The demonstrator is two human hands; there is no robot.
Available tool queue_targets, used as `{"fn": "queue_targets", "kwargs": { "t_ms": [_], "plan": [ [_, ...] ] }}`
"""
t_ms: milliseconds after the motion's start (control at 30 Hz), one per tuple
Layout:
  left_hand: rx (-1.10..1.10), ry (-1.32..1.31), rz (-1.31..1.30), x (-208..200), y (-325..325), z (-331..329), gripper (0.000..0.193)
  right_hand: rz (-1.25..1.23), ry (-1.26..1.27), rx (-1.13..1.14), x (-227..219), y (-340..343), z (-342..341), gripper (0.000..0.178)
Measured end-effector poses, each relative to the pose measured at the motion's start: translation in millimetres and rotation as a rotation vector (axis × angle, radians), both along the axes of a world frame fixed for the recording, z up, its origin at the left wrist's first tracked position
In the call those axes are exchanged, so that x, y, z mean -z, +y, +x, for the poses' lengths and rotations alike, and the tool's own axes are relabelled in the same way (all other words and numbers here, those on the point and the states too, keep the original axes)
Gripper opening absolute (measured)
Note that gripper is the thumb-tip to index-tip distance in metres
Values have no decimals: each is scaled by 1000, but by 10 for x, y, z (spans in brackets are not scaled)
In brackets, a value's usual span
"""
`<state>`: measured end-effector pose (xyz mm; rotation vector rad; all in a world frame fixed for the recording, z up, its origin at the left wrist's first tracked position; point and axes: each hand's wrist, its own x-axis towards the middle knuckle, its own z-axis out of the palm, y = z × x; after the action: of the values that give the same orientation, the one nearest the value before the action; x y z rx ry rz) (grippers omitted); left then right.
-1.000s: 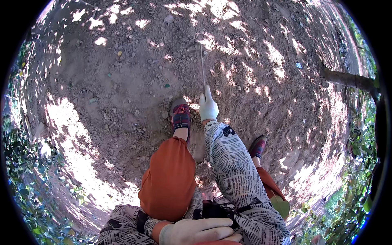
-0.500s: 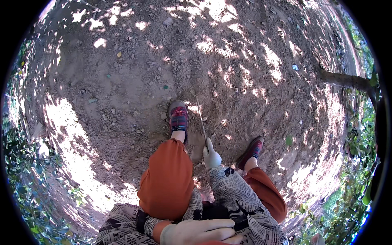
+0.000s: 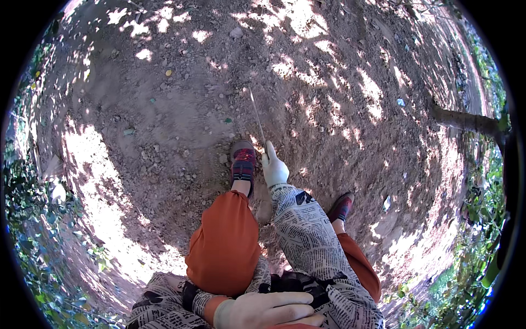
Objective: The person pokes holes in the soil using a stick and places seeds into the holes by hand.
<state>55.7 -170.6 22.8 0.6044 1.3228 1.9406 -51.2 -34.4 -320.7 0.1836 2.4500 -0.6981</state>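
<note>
Counted from left to right: two gloved hands, two shoes, one stick and one branch. The left hand [image 3: 263, 311] lies across the lap at the lower edge, fingers stretched out; its palm is hidden, so I cannot tell whether it grips anything. The stick [image 3: 257, 114] is well apart from it, ahead of the right hand [image 3: 275, 167], whose fingers are clamped on the near end. From there the stick runs forward and slightly left over the soil [image 3: 186, 118]; whether its tip touches, I cannot tell.

Around, leaves [image 3: 35, 241] fill the left rim. A yellow speck [image 3: 168, 73] lies on the soil. The left shoe [image 3: 243, 159] stands just left of the right hand, crowding that side. The right shoe [image 3: 342, 207] is farther right and back. Beyond, a blue scrap [image 3: 401, 102] lies near the branch [image 3: 468, 120], which juts in from the right.
</note>
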Motion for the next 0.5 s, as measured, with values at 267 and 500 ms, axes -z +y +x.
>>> {"fn": "queue_targets", "kwargs": {
  "t_ms": [267, 500],
  "plan": [
    [-238, 633, -189, -60, -85, -275, 38, 44, -24, -112, -66, -499, -516, 52],
    [-315, 759, -186, -118, -72, -389, 37, 23, -62, -205, -155, -140, 263, 53]
  ]
}}
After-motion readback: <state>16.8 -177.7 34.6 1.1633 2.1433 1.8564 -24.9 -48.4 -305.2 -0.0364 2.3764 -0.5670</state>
